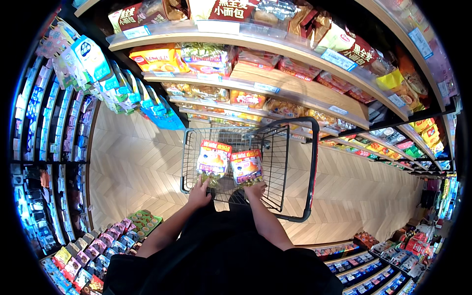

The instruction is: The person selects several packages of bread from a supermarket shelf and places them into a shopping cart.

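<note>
Two red, white and purple food packages with clear wrapping are at a wire shopping cart (271,177) in front of me. My left hand (200,192) touches the lower end of the left package (214,158). At the lower end of the right package (247,167), my right hand (255,190) has its fingers against the wrapping; part of this hand is behind the package. The packages lie side by side, both slightly tilted. Whether they rest on the cart's base or are held above it cannot be told.
Wooden shelves (306,83) with packaged bread stand beyond the cart. Hanging blue and white packets (90,59) are at the upper left. Snack packets fill a display (99,245) at the lower left. The cart's handle (315,166) is on the right, over a wood-patterned floor (346,191).
</note>
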`<state>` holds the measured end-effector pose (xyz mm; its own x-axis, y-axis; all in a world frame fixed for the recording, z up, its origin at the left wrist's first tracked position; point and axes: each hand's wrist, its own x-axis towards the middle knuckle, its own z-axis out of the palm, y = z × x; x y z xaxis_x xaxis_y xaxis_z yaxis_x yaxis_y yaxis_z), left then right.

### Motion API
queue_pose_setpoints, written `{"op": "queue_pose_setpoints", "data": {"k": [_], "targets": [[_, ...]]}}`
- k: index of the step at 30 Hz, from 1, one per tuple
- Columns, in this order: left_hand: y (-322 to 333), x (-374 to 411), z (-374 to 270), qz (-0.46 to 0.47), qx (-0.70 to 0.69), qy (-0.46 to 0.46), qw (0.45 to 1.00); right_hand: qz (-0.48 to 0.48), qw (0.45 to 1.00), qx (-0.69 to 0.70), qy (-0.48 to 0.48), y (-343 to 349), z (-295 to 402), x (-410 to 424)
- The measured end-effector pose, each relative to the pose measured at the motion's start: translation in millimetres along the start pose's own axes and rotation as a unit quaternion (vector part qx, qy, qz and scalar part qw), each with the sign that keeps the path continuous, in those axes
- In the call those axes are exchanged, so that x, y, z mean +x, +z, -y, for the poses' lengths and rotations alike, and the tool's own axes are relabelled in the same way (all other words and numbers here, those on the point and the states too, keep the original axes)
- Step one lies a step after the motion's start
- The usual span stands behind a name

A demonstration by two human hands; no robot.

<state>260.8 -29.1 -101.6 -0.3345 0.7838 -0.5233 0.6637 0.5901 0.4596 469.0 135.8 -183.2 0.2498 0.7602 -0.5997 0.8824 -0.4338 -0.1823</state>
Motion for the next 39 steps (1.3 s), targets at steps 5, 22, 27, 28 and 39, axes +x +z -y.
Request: {"op": "queue_pose_setpoints", "data": {"k": [5,22,27,28,39], "targets": [[-7,-10,2,0.003,-0.037,-0.032,0.999,0.097,0.990,0.102,0.007,-1,-6,9],[12,80,-26,-0.132,-0.441,0.082,0.884,0.185,0.839,0.436,-0.269,-112,61,-2],[-71,86,-115,0.065,-0.596,-0.062,0.798,0.265,0.809,0.301,-0.430,-214,75,-15],[-69,93,-113,0.126,-0.611,-0.066,0.778,0.291,0.795,0.296,-0.441,-251,90,-38],[-124,100,-210,0.218,-0.804,0.038,0.552,0.087,0.765,0.215,-0.601,-422,148,-90]]}}
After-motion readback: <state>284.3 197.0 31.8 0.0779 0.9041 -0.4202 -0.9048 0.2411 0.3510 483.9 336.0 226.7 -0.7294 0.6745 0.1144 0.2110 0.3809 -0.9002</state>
